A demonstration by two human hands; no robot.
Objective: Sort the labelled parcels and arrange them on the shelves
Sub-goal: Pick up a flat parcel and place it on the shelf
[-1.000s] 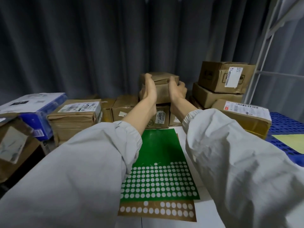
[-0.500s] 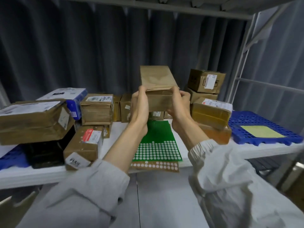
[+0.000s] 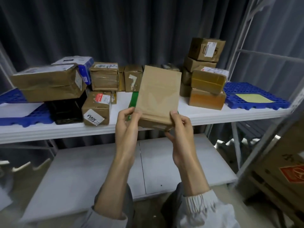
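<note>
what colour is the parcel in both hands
Plain brown kraft-paper parcel, no label on the side showing; seen in the head view.

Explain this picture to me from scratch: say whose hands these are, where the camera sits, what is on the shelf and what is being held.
There is no machine here. A person wears a camera on the head, looking forward and down, so you see their own arms. The left hand and right hand hold a plain brown parcel by its near end, in front of the white shelf. On that shelf lie many taped cardboard boxes, for example a labelled box on the left and a stack of boxes on the right, plus blue plastic grids and a green sheet mostly hidden behind the parcel.
</note>
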